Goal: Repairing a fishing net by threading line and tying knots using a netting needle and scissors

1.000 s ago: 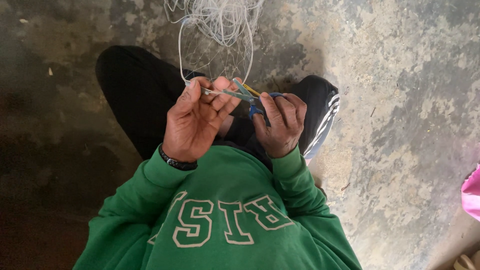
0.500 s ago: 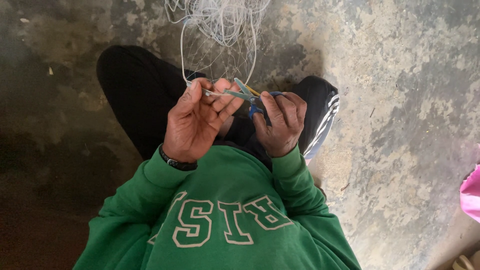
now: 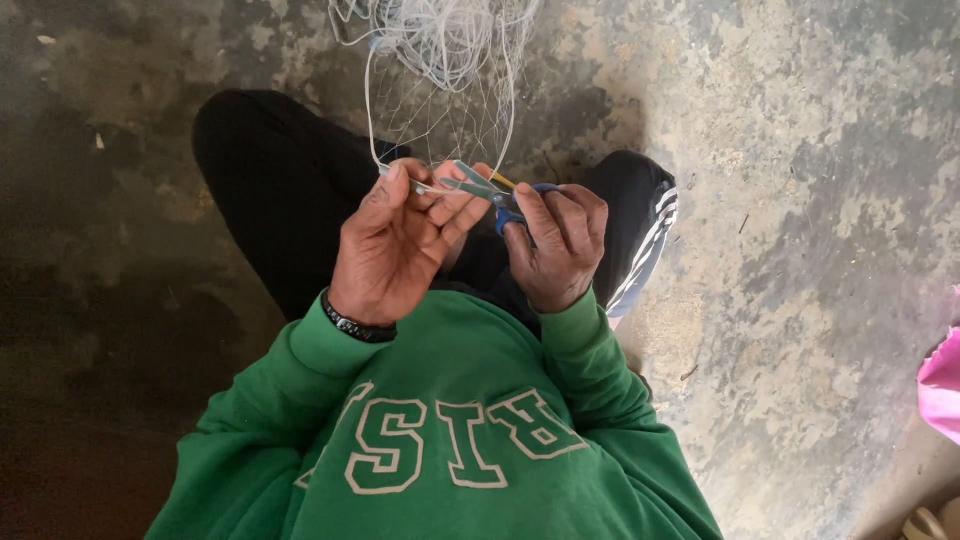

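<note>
I sit on a concrete floor in a green sweatshirt and black trousers. A white fishing net (image 3: 440,60) hangs from the top of the view down to my hands. My left hand (image 3: 395,245) pinches a strand of the net at its fingertips. My right hand (image 3: 555,245) grips a pair of scissors (image 3: 480,188) with blue handles. The grey blades point left, up against my left fingers and the net strand. A thin yellow piece shows beside the blades; I cannot tell what it is.
Rough, patchy concrete floor (image 3: 800,150) lies all around, darker on the left. A pink object (image 3: 942,385) juts in at the right edge. A small pale thing (image 3: 925,525) sits at the bottom right corner.
The hands stay close together in front of my chest. The scissors blades have shifted slightly at the net strand; otherwise little differs.
</note>
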